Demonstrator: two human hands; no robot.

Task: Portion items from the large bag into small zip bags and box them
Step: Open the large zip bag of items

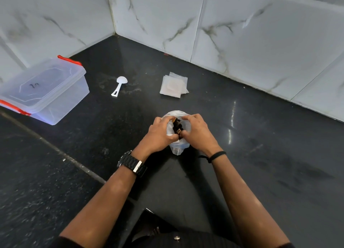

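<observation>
Head view
Large bag (178,134): clear crinkled plastic with dark contents, standing on the glossy black speckled counter (260,154).
Left hand (161,131): fingers curled round the bag's left rim.
Right hand (197,130): gripping the bag's right rim, mouth pulled apart between both hands.
Small zip bags (174,87): flat clear stack, behind the large bag.
Scoop (119,85): white plastic, behind and left of the bag.
Box (43,90): translucent, lidded, red clips, far left of the bag; dark scrawl on lid, unreadable.

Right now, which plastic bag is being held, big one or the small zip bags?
The large bag: both the left hand and right hand grip its mouth. The small zip bags lie stacked, untouched, farther back.
</observation>
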